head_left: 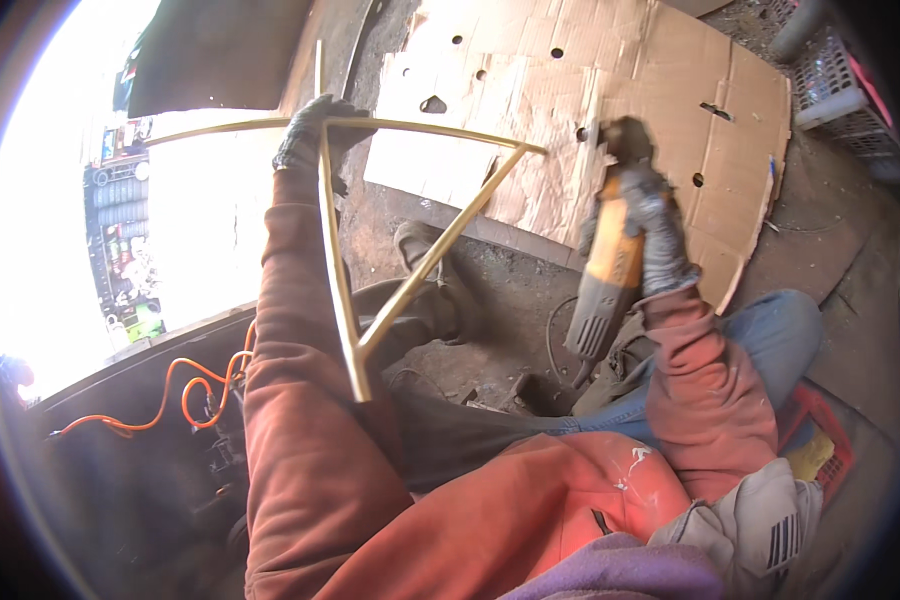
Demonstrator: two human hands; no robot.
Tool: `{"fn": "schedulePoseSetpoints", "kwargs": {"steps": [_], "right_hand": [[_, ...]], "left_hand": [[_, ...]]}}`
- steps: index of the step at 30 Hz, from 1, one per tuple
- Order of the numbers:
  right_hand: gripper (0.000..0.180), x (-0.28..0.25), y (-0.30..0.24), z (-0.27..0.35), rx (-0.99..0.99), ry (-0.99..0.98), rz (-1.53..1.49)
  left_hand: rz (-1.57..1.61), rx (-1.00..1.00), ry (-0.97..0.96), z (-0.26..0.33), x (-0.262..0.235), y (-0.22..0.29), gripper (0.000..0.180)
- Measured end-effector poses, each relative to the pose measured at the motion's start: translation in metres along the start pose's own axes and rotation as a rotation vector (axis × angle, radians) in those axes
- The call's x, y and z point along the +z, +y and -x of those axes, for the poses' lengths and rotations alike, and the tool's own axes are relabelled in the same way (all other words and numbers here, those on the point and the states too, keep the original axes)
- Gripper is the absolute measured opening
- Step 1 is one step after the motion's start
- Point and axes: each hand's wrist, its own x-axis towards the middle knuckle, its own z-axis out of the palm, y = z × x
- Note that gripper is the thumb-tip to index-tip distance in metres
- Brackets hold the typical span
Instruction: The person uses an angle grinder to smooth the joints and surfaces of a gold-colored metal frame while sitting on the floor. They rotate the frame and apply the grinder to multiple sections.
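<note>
My left hand [308, 135], in a dark grey glove, is closed around a brass-coloured metal frame [438, 247] where two of its bars cross. The frame's thin bars form a triangle, with bar ends running past the corners. It is held up in front of my left arm. In my gloved right hand [662, 235] is a yellow and black angle grinder [612, 262], its dark head pointing away from me and its cord end toward my lap. The grinder's head is blurred, and its disc cannot be made out. Grinder and frame are apart.
Flattened cardboard [670, 110] with holes covers the ground ahead. Plastic crates [832, 85] stand at the far right, and a red basket [842, 440] sits beside my right leg. A coiled orange hose [175, 375] lies at the left. The grinder's cord trails near my feet.
</note>
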Motion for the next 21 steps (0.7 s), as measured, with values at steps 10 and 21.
{"fn": "schedulePoseSetpoints", "kwargs": {"steps": [10,21], "right_hand": [[0.056,-0.034,-0.113,0.062,-0.131,0.206,-0.363],[0.037,-0.029,-0.076,0.057,-0.059,-0.085,-0.171]], "left_hand": [[0.637,0.712,0.049,0.080,0.104,0.117,0.037],[0.752,0.149,0.411,0.109,0.128,0.043,0.018]]}}
